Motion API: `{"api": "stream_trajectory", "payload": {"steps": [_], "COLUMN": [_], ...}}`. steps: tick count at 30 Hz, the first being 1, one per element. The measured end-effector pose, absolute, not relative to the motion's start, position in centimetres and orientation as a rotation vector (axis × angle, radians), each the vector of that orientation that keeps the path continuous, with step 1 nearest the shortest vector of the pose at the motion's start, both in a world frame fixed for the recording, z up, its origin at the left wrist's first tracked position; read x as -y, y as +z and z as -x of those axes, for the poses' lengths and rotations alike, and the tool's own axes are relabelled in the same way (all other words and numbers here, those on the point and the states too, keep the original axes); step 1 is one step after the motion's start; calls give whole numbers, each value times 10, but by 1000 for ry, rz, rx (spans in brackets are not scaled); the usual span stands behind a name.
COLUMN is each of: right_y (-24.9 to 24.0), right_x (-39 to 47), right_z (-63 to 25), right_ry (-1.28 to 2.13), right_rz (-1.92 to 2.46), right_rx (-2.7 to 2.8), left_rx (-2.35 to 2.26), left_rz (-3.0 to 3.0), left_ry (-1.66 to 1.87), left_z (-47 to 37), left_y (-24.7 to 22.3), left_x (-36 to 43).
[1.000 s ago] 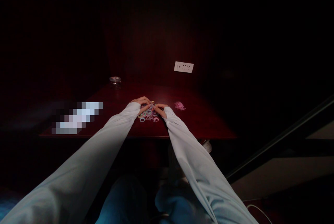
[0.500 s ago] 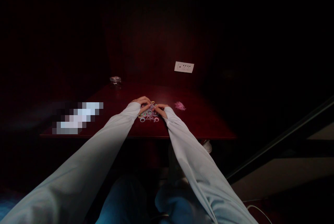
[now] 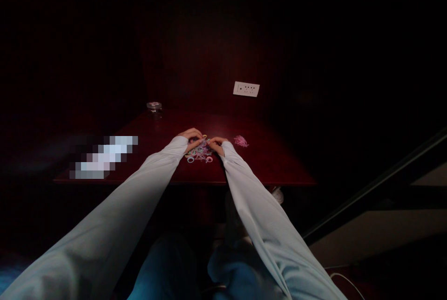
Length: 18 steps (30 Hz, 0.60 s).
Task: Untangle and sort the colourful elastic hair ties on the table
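Pile of small colored rings and thin strands point(image 3: 201, 153) lies on the dark red table point(image 3: 265, 165), between your hands and toward your side of them. Your left hand point(image 3: 191, 136) is at its left, your right hand point(image 3: 217, 143) at its right, fingers bent inward, fingertips near each other above the far part. Both grips look narrow; can't tell if either pinches a strand or ring, too small and dark. Pile is roughly round, no clear long axis, neither hand clearly nearer. Blue ring point(image 3: 190, 162) sits at the near edge left, pink ring point(image 3: 209, 162) near edge right. Pink bundle point(image 3: 240, 141) lies apart, right of your right hand, which is the nearer one; its long axis runs left-right, right end angled slightly toward you. Jar point(image 3: 154, 110) stands far left, well apart from both hands.
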State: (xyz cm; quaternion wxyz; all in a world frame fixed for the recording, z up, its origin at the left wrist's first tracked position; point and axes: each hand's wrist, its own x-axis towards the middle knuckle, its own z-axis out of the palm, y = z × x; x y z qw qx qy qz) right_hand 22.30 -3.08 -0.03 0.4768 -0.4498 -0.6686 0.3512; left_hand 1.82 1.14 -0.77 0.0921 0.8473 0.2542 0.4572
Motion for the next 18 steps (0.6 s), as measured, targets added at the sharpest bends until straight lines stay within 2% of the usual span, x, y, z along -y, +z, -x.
{"api": "stream_trajectory", "payload": {"steps": [18], "right_y": [0], "right_x": [36], "right_z": [-222], "right_ry": [707], "right_rz": [1097], "right_rx": [1712], "left_rx": [-725], "left_rz": [-2494], "left_ry": [1324], "left_z": [-19], "left_y": [-10], "left_x": [-13]}}
